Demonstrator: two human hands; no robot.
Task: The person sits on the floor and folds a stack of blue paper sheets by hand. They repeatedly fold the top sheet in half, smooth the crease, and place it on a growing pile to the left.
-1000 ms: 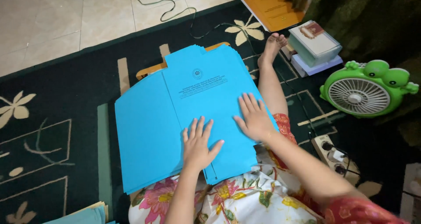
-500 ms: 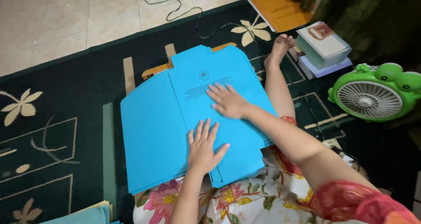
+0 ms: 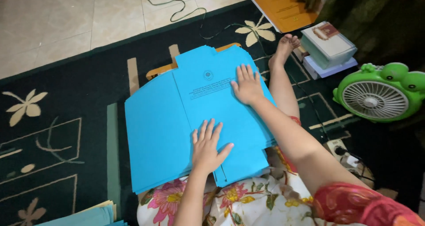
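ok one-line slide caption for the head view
Both hands, left and right, press flat on a blue folder stack over a dark rug.

We see a stack of blue folders (image 3: 177,119) lying open on a dark patterned carpet (image 3: 66,119). Our left hand (image 3: 208,146) lies flat, fingers spread, on the near part of the top sheet; our right hand (image 3: 247,85) presses flat on its far right edge. A green frog-shaped fan (image 3: 378,97) stands to the right, well apart, beyond our outstretched leg (image 3: 281,82).

Bright blue folders (image 3: 177,119) are lying on a dark green rug (image 3: 66,84) showing cream flowers. Far right, a green frog-shaped fan (image 3: 380,97) is sitting near an orange folder (image 3: 283,7).
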